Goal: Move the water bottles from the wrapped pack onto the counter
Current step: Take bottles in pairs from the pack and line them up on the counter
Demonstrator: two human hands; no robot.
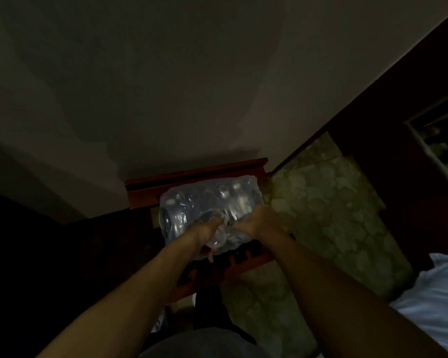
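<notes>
A pack of water bottles (199, 200) wrapped in clear plastic film lies on a small reddish wooden stand (192, 174) against the wall. Several bottle caps show through the film. My left hand (207, 232) is closed on the film at the pack's near side, with a bunch of plastic pulled up in its fingers. My right hand (259, 220) grips the film just to the right of it, fingers curled into the wrap. The two hands are a few centimetres apart. The scene is dim and the bottles under the hands are hidden.
A pale wall (166, 86) rises behind the stand. A mottled greenish counter surface (328, 202) stretches to the right. Dark wood panelling (398, 99) and a framed picture (439, 146) lie further right. White cloth (437, 306) sits at the lower right. Dark floor fills the left.
</notes>
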